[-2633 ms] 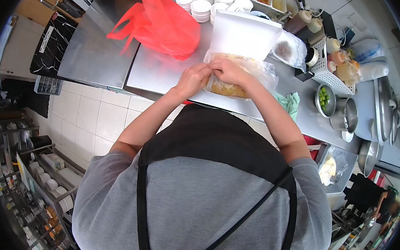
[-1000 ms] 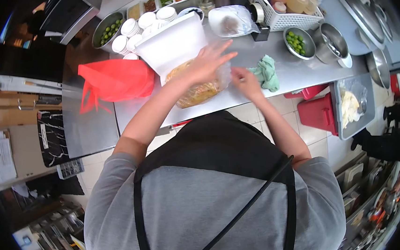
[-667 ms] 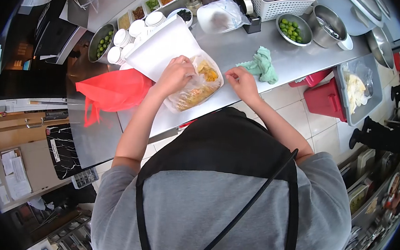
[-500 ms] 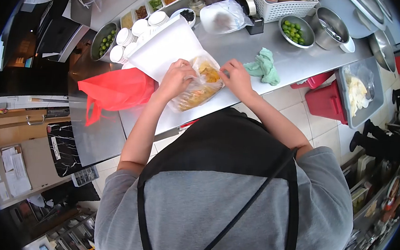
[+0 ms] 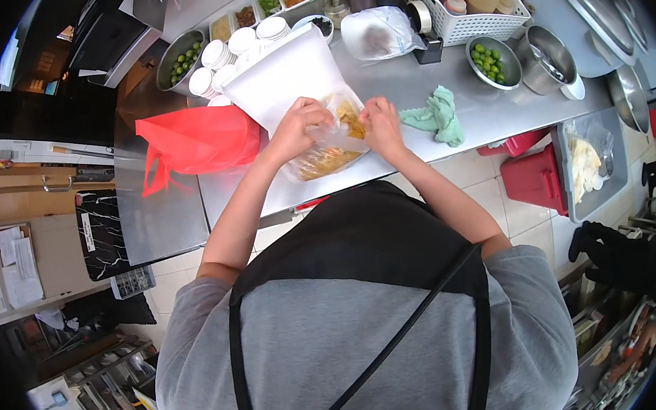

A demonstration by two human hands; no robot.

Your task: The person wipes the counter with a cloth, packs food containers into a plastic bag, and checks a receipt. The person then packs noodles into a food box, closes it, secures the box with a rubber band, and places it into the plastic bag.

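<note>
A clear plastic bag [image 5: 320, 163] of yellowish food lies in an open white box [image 5: 282, 78], whose lid stands raised toward the back left. My left hand [image 5: 300, 131] is closed, with its fingers pinching the bag's plastic on the left side. On the other side my right hand [image 5: 384, 130] has its fingers curled together on the bag's right edge. A stretch of clear film spans between the two hands over the food. Left of the box rests a red carrier bag [image 5: 198, 139] with its handles hanging toward the front.
Stacked white cups [image 5: 216, 55] and a bowl of green limes [image 5: 180, 61] stand behind the box. A green cloth [image 5: 437, 116] lies to the right, near another lime bowl [image 5: 495, 62] and a white basket [image 5: 473, 27]. Beyond the counter edge is a grey tub [image 5: 613, 164].
My hands stay at the bag, and the film between them now looks drawn across the food. The right fingers have curled in more. The whole view has shifted slightly.
</note>
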